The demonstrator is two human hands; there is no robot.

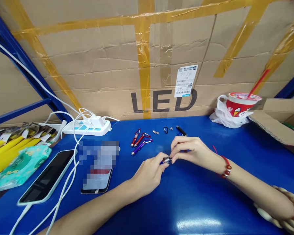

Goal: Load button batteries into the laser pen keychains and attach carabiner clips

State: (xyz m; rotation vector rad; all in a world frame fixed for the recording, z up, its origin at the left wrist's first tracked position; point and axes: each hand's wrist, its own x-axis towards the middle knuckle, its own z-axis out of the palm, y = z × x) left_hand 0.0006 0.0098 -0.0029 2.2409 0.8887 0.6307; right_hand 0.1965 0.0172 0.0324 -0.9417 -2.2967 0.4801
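Three big black letters [161,101] spell LED on the brown cardboard [105,65] in front of us. Next to them we see a white sticker [186,81] with bar codes and a square code on it, but its words are too small for us to read. Shiny yellow tape [143,65] runs over the cardboard.

On the blue table [196,202] we have two hands at work. The left hand [149,174] has its fingers curled tight around a small shiny tube [166,160], just above the table. The right hand [189,148] pinches the dark end of it with its fingertips. A red string bracelet [227,168] with beads is on the right wrist.

Just past the hands we see two red tubes [139,139] and one purple tube [138,148], all with clips. Near them are some little round silver bits [155,132], a dark clip [166,129] and a black tube [181,131].

At the back right stands a red cup [237,106] with an ice cream picture, a red straw [258,83] and a white bag [221,120] around it. We can't make out its writing. On our left lie two phones [49,176]; one has a dark screen, and the other is partly hidden by blurry squares.
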